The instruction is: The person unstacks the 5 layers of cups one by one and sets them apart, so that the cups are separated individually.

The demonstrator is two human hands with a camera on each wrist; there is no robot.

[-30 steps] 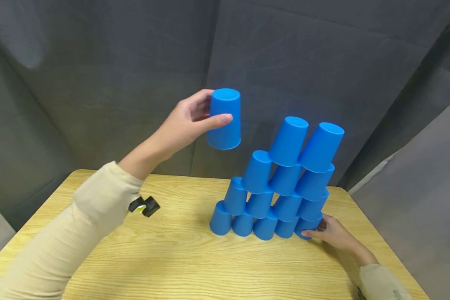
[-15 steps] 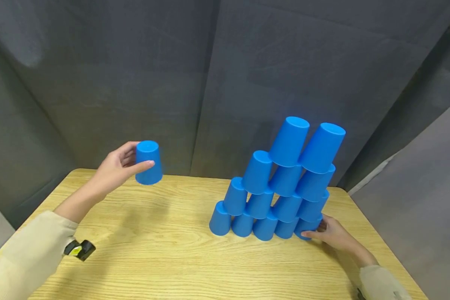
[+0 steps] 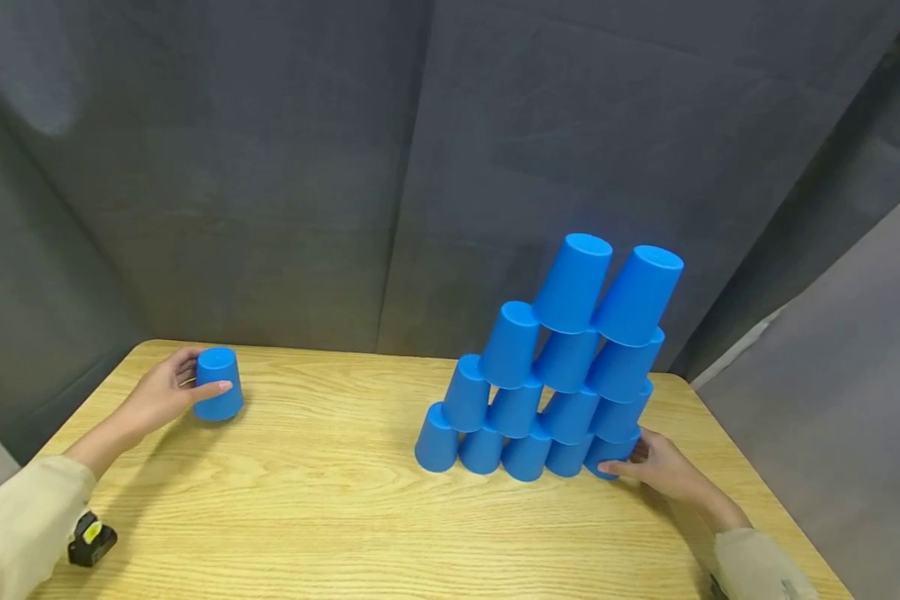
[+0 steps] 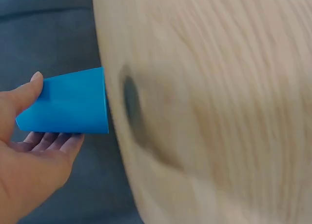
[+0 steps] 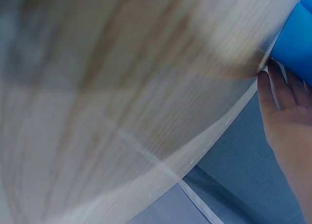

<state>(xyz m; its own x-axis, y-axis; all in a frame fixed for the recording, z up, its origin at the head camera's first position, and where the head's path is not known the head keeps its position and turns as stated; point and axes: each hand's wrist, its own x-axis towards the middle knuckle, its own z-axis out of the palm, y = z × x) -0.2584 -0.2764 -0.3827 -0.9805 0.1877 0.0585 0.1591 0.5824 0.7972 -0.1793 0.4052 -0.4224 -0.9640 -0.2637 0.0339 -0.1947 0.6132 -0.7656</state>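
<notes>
Left hand is gripping one blue cup while right hand is holding the end cup

Far over on the left of the table, the left hand is hooking its thumb across the near side of the blue cup, its other fingers reaching behind. That cup is filling the space between thumb and fingers, its rim hovering on or just above the wood; contact is hard to call.

Across the table, the right hand is holding the end cup, rightmost in the bottom row: thumb resting over the front, fingers lying along the far side. And the end cup is bearing the right edge of the stack, which is standing well apart from the left hand.

Every cup is pointing the same way, mouth down and closed base up, long axis running upright, though the higher ones are looking slanted in the head view.

Now the count! Five cups are forming the bottom row, four are sitting above, then three, then two on top. That's fourteen standing in the stack, and the left hand's cup is making it fifteen.
</notes>
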